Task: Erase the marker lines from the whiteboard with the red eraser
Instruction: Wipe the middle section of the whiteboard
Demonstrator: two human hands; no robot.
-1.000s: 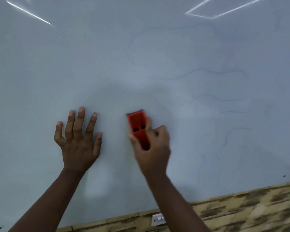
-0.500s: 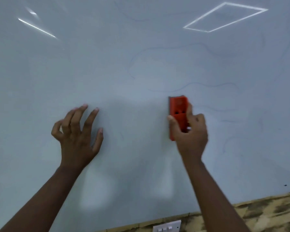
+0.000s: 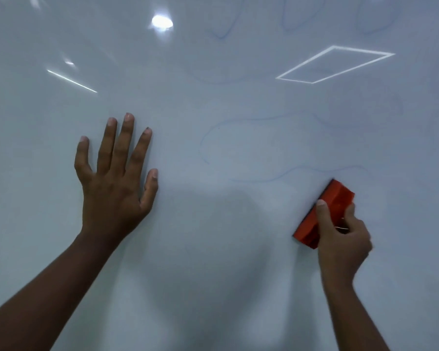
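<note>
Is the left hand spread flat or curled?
Spread flat: the left hand lies on the whiteboard, fingers straight and apart.

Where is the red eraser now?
In the head view, the red eraser sits lower right on the whiteboard, tilted, gripped by the right hand, just below a faint wavy line.

A bright round light reflection (image 3: 162, 22) glares at the upper middle of the frame; a thin streak of reflected light (image 3: 72, 81) slants across the upper left, and a reflected rectangular light outline (image 3: 314, 62) sits at the upper right, tilted like a diamond
</note>
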